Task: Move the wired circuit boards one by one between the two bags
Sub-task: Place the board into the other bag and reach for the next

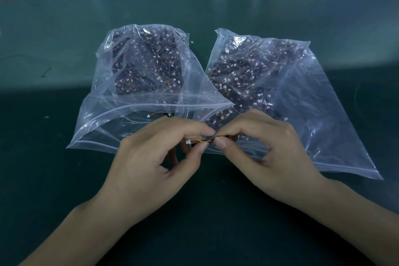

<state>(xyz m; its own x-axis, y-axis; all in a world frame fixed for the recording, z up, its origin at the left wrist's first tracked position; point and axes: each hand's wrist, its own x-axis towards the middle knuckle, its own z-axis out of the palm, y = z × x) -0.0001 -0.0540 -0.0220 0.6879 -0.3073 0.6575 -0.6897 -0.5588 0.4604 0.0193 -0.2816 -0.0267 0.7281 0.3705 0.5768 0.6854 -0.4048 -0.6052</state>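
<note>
Wired circuit board [210, 139] is pinched by left hand [151, 157] and right hand [265, 147] between both well-filled bags; many remain.

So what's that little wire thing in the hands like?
The wired board is tiny: a thin yellow-orange wire with a white plug at its left end and a dark piece, mostly hidden, at the right. It lies level, pinched between the left hand and right hand, in front of the bags.
</note>
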